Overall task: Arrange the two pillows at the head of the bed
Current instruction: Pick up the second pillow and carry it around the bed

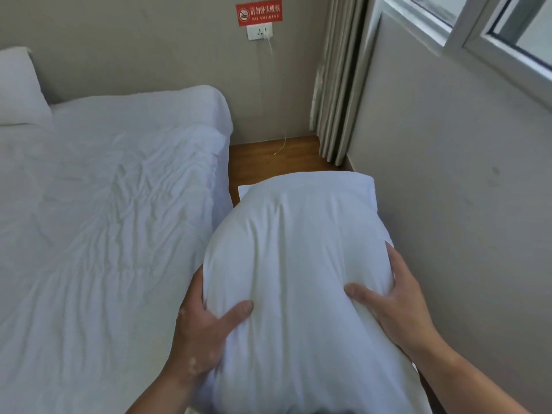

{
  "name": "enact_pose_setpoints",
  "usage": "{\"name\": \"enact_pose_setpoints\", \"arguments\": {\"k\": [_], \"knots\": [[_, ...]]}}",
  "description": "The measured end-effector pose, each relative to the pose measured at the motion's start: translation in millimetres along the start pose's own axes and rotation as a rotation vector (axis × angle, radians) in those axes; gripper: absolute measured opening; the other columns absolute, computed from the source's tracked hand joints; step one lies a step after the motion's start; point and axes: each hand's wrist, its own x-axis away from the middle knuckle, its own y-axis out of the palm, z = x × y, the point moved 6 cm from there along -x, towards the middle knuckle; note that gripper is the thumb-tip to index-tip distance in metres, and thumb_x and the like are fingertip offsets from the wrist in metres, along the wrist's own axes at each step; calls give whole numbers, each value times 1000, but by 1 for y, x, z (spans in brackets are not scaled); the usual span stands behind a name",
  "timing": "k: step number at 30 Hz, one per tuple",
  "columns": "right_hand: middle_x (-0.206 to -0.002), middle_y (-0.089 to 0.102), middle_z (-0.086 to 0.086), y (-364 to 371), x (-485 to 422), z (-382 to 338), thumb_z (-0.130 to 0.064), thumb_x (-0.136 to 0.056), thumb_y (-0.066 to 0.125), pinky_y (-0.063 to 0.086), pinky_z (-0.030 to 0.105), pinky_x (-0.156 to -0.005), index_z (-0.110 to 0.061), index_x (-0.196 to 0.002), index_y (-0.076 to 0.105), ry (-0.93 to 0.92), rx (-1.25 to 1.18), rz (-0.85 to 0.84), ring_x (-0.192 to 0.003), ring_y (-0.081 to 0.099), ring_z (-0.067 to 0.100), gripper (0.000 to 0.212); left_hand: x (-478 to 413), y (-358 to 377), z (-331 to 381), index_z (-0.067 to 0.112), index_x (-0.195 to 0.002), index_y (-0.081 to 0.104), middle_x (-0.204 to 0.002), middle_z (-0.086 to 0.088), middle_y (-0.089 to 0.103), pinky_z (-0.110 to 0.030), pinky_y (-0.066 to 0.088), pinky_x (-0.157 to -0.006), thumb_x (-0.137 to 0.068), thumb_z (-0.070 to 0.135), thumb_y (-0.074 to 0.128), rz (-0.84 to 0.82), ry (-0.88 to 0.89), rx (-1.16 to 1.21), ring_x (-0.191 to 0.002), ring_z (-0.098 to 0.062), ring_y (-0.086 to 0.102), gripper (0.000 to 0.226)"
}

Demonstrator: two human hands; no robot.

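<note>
Beside the bed [104, 204], over the floor, both hands, left [203, 333] and right [397, 300], clasp one pillow [295, 264], while the other [18, 88] already lies at the head, so half remains.

Beige walls [134, 40], wooden floor [268, 156], curtain [337, 85], window [493, 31].

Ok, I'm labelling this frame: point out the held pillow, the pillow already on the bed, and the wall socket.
held pillow [295, 264]: head view, middle of its front.
pillow on the bed [19, 88]: head view, its centre.
wall socket [260, 32]: head view, white faceplate.
</note>
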Motion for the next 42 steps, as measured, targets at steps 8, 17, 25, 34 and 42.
{"name": "enact_pose_setpoints", "arguments": {"k": [8, 17, 25, 34, 42], "knots": [[-105, 59, -52, 52, -164, -69, -15, -72, 90, 46, 3, -72, -62, -121, 45, -66, 25, 10, -96, 58, -26, 81, -174, 6, 38, 34, -142, 48, -130, 16, 62, -29, 44, -96, -58, 36, 90, 18, 24, 46, -119, -6, 59, 94], [-114, 65, -38, 122, -345, -150, -17, -68, 92, 48, 17, -80, -60, -126, 48, -143, 41, -76, -102, 64, -15, 84, -345, -11, 76, 39, -139, 49, -122, 27, 65, -31, 47, -96, -61, 28, 93, 129, 15, 100, -112, 6, 60, 90], [-125, 67, -24, 186, -542, -212, -25, -68, 93, 54, 43, -100, -55, -135, 50, -181, 50, -303, -114, 66, 5, 85, -490, -1, 113, 38, -137, 52, -119, 27, 67, -27, 49, -94, -67, 13, 90, 327, -8, 176, -107, 7, 64, 84], [-115, 67, -36, 267, -705, -289, -18, -69, 93, 49, 24, -89, -66, -118, 48, -269, 68, -508, -105, 63, -13, 82, -614, -7, 150, 52, -124, 50, -113, 42, 62, -14, 43, -84, -69, 7, 87, 532, -35, 203, -104, 20, 59, 80], [-105, 63, -48, 375, -819, -339, -12, -71, 91, 46, 1, -73, -48, -130, 50, -295, 100, -575, -97, 60, -24, 81, -738, -47, 143, 62, -119, 47, -114, 47, 59, -12, 40, -85, -58, 27, 87, 633, -49, 208, -105, 24, 54, 80]]}}
